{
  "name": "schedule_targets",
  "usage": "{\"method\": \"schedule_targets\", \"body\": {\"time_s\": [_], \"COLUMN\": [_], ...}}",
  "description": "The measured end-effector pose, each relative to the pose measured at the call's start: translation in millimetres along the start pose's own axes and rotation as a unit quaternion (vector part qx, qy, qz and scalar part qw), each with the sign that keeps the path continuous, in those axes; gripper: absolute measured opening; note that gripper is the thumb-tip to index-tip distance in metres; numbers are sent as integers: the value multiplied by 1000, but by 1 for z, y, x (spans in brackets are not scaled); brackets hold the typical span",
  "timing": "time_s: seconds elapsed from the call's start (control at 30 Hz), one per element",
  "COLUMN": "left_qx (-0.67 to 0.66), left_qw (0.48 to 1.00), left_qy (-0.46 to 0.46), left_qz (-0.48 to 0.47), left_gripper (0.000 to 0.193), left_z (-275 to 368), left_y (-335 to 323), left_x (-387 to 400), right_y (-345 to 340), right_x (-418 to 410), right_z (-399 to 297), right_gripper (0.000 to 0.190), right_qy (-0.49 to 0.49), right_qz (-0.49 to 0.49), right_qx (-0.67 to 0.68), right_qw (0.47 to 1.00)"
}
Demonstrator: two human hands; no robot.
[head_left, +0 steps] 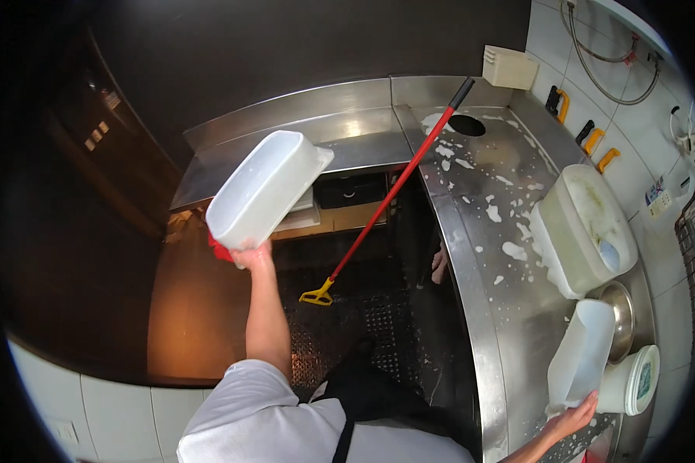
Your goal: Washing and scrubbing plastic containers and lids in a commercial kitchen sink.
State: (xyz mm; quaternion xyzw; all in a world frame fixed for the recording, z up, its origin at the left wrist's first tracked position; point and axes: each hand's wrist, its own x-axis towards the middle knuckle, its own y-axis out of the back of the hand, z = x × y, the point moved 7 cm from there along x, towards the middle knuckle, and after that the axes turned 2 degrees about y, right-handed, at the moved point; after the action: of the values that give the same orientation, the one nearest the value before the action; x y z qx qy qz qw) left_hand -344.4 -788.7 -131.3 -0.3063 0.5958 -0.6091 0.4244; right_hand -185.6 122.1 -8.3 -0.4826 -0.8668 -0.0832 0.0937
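My left hand (255,254) grips the lower end of a white plastic tub (278,197), holding it tilted in the air in front of the metal counter; a bit of red shows beside that hand. At the lower right, my right hand (576,418) holds the near end of a translucent white plastic scoop or sheet (582,353) above the steel counter. Beside it are a round metal bowl (624,324) and a white lidded bucket (619,385). Farther along stands a large translucent container (576,231) with foamy liquid and a pale blue item inside.
A red pole with a yellow mop clamp (318,295) leans against the stainless steel counter (475,231), which has foam patches and a round black hole (467,125). Knives (592,136) with dark and yellow handles hang on the tiled wall. A cream box (508,68) stands in the corner.
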Motion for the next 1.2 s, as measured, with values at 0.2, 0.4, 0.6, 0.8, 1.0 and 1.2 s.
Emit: {"method": "schedule_targets", "body": {"time_s": [0.2, 0.4, 0.6, 0.8, 1.0, 1.2], "left_qx": [96, 185, 114, 76, 501, 500], "left_qw": [984, 953, 858, 772, 758, 680], "left_qy": [133, 237, 480, 554, 411, 516], "left_qz": [69, 35, 141, 304, 69, 147], "left_gripper": [64, 66, 86, 75, 53, 115], "left_z": [-138, -209, -275, -322, -337, -328], "left_y": [12, -8, -1, 43, 39, 48], "left_x": [83, 99, 92, 112, 127, 11], "right_y": [9, 50, 98, 128, 180, 245], "right_x": [-75, -145, -226, -301, -349, -379], "right_z": [-24, -55, -88, -92, -110, -58], "right_gripper": [46, 49, 38, 31, 38, 42], "right_qy": [-5, 44, 57, -8, -15, -98], "right_qz": [119, 212, 315, 383, 449, 545], "right_qx": [18, -192, -339, -339, -261, -179], "right_qw": [993, 957, 885, 859, 855, 813]}}
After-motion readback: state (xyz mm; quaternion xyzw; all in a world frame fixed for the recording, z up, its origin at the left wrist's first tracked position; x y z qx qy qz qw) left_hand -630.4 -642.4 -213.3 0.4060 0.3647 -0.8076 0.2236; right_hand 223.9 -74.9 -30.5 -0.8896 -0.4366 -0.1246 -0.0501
